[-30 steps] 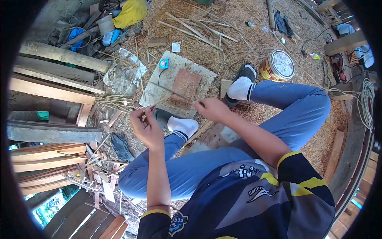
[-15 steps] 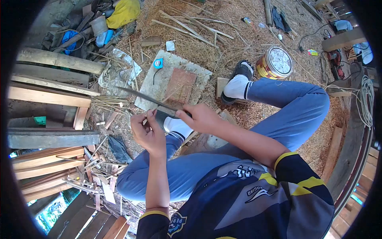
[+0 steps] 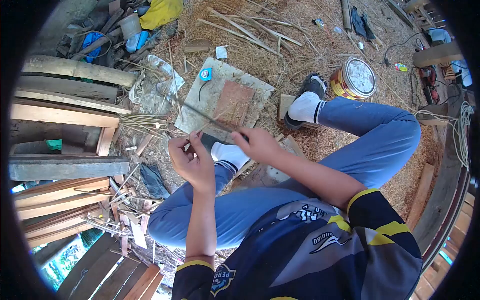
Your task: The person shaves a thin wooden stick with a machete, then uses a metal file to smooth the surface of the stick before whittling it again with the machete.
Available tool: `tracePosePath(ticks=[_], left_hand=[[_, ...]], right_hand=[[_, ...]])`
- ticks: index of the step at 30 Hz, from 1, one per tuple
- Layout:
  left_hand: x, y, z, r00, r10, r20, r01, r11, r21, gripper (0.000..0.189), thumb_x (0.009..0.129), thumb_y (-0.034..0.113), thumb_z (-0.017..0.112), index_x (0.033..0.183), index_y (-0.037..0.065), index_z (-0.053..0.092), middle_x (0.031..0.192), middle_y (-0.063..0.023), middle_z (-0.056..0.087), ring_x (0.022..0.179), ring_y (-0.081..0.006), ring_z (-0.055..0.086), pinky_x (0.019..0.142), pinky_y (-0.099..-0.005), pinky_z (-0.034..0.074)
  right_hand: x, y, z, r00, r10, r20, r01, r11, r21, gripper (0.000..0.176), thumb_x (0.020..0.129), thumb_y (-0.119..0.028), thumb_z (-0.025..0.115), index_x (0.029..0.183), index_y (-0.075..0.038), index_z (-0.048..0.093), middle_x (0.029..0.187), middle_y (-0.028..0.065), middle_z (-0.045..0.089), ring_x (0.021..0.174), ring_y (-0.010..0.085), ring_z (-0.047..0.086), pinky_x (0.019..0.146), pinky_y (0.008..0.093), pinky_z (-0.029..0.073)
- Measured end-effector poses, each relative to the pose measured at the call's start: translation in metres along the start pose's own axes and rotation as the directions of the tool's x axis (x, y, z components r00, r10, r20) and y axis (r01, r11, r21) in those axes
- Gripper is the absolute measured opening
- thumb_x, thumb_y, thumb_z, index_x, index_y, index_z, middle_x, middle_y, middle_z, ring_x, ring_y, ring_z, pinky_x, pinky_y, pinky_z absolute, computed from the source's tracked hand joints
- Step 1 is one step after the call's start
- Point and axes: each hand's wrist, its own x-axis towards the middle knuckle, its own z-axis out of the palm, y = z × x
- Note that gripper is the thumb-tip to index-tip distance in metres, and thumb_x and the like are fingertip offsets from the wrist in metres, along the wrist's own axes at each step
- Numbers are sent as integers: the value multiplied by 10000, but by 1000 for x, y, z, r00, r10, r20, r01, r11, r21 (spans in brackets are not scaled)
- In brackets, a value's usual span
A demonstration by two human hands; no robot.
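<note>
My right hand [image 3: 258,145] is closed around the handle of a long knife [image 3: 207,119], whose dark blade points up and left, smeared by motion. Left of it, my left hand [image 3: 192,160] is closed in a pinch, thumb against fingers. A thin pale stick seems to come out of that pinch towards the blade; most of it is hidden or too fine to follow. Below the blade, on the ground, lies a grey board [image 3: 200,102] with a reddish square tile [image 3: 235,102] and a blue tape measure [image 3: 205,74] on it.
Thin bamboo strips [image 3: 142,122] lie left of the board, longer ones [image 3: 250,32] beyond it. A paint bucket [image 3: 360,78] stands by my right shoe [image 3: 310,90]. Stacked timber [image 3: 65,117] lines the left side. Wood shavings cover the ground; a coiled cord [image 3: 464,135] hangs at right.
The knife blade has swung downward and blurs over the grey board. Both hands stay close together, the left still pinching. The whole view has shifted slightly as the head moved.
</note>
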Motion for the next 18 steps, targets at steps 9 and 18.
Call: tracePosePath(ticks=[9,18], left_hand=[[4,-8,3,997,-32,-74,30,999,-31,178,1032,1,674,974,-45,512,936,-109,580,818,-162,720,671,-280,661],[6,-6,5,994,-63,-93,59,997,-45,189,1046,27,665,973,-48,508,927,-105,574,802,-161,696,730,-304,688]], right_hand=[[-3,-8,-8,999,-37,23,39,997,-63,535,1072,-489,536,1005,-10,763,866,277,721,825,482,709,748,552,555],[1,1,-17,997,-19,70,24,997,-69,556,1063,-522,507,1091,-35,773,975,274,750,938,475,725,847,562,568]])
